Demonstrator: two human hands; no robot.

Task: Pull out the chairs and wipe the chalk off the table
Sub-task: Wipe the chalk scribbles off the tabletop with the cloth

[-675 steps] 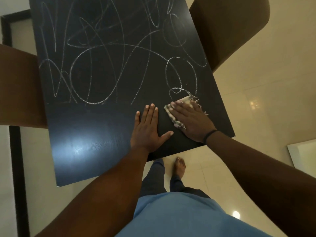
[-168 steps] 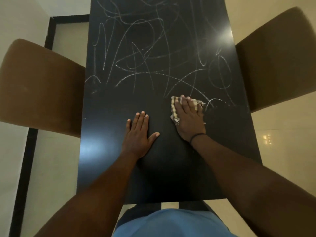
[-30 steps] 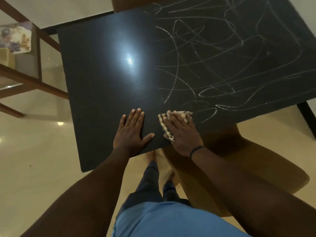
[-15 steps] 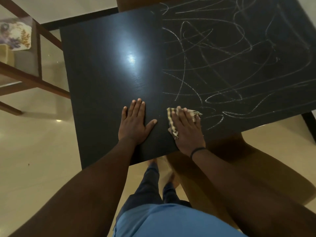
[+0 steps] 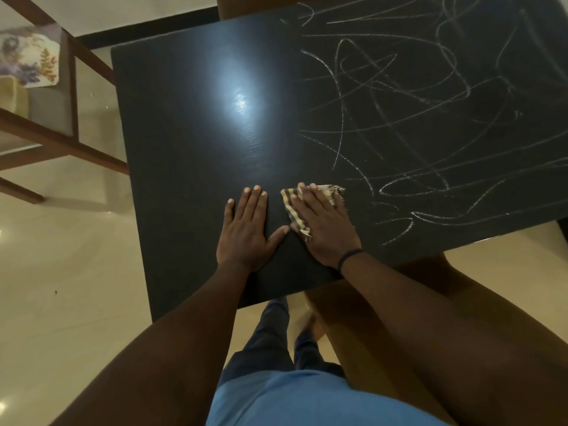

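The black table [image 5: 190, 142] fills the upper middle of the head view. White chalk scribbles [image 5: 430, 124] cover its right half, while the left half is bare and shiny. My right hand [image 5: 325, 229] lies flat with straight fingers, pressing a small striped cloth [image 5: 293, 207] onto the tabletop at the left edge of the scribbles. Beside it, my left hand [image 5: 246, 232] rests palm down on the bare part, fingers straight. A brown chair [image 5: 384, 309] stands under my right forearm at the table's near edge.
Another brown chair back [image 5: 246, 6] shows at the table's far edge. A wooden-framed glass table [image 5: 55, 139] with a patterned mat [image 5: 29, 59] stands at the left. Glossy cream floor [image 5: 67, 287] surrounds the table. My legs and bare feet are below the table edge.
Both hands have slid a little farther onto the table over the last second, the right hand pushing the cloth along. Chalk marks near the cloth have thinned.
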